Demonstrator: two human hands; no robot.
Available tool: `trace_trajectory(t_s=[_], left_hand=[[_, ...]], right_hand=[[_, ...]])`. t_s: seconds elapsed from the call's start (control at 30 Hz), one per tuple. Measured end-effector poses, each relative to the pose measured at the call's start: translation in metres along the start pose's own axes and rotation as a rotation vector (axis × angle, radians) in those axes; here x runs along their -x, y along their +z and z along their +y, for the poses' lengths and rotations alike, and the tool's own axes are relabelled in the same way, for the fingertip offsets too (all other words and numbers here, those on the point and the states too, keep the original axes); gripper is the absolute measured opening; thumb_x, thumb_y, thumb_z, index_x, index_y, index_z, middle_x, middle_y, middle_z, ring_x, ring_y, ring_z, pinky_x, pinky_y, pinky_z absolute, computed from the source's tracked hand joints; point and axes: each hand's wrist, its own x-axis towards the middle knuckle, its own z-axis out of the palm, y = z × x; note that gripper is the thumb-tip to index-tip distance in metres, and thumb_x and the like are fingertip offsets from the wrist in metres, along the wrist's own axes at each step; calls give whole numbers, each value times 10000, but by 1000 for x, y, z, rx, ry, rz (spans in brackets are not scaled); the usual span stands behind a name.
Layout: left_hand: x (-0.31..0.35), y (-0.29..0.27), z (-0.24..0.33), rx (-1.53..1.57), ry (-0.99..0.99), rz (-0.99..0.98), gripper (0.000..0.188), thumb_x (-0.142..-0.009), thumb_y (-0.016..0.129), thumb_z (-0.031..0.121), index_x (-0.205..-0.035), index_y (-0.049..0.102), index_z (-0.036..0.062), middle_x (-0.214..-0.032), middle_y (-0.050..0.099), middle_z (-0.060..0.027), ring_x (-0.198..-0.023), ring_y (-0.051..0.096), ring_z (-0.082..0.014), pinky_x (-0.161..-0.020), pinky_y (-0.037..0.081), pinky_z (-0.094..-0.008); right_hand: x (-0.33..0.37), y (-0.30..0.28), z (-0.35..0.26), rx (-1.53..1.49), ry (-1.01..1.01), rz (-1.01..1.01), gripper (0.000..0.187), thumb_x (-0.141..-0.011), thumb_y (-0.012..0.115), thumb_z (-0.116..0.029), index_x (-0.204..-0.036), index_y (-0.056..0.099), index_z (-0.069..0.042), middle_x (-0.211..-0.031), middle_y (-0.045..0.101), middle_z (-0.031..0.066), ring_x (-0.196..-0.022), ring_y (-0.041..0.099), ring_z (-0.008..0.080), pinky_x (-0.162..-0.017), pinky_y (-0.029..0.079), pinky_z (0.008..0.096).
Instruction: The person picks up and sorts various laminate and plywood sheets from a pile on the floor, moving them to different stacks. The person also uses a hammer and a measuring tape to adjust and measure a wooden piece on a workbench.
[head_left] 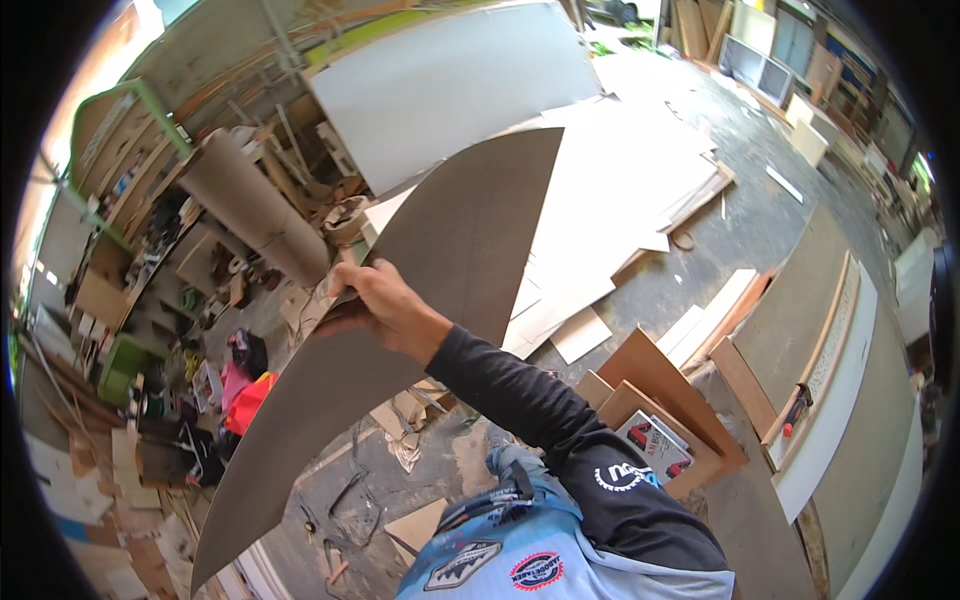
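My right hand comes in on a black sleeve and is closed around the edge of a large, thin brown board. The board is held up at a slant off the floor. Its outline looks curved, tapering to a point at the lower left. Fingers wrap over the board's edge, partly in shadow. My left hand does not show.
White panels lie stacked beyond the board, with a big white sheet leaning behind. To the left stands a brown roll. On the right, a red-and-black cutter knife rests on leaning strips; a printed box sits nearer.
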Motion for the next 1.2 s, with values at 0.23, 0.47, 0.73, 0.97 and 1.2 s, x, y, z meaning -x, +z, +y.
trace_trajectory(t_s=[0.23,0.47,0.73,0.97,1.2], left_hand=[[-52,161,-54,201,-291,-211,410,-846,464,165,-1159,504,-97,-1222,545,-203,-1117,549,-315,-965,435,-417],[-76,260,-96,317,-484,-342,433,-834,467,200,-1153,510,-91,-1198,558,-198,-1101,555,-314,-955,436,-418],[-67,346,-141,410,-658,-371,461,-820,470,239,-1145,517,-84,-1171,572,-191,-1083,562,-312,-944,438,-418],[-42,459,-189,438,-658,-295,452,-807,483,240,-1121,531,-82,-1094,598,-171,-1020,574,-280,-914,429,-366],[15,615,-194,533,-734,-474,378,-777,513,182,-1021,574,-100,-1009,627,-169,-957,597,-293,-897,447,-362]], right_hand=[[-55,-58,-71,-49,-69,227,217,-778,579,-26,-911,434,66,-935,446,154,-767,590,307,-612,590,499],[-62,-133,-152,-1,-303,248,142,-817,553,-75,-821,472,42,-883,489,149,-662,609,314,-596,598,446],[-45,-229,-250,137,-460,456,97,-785,536,-85,-770,564,6,-790,615,150,-732,646,261,-694,561,393],[-26,-319,-354,185,-537,658,230,-737,546,-89,-928,532,39,-917,570,154,-882,585,275,-829,494,429],[11,-394,-435,161,-629,825,211,-719,566,-111,-860,541,44,-828,567,137,-778,583,258,-755,513,378]])
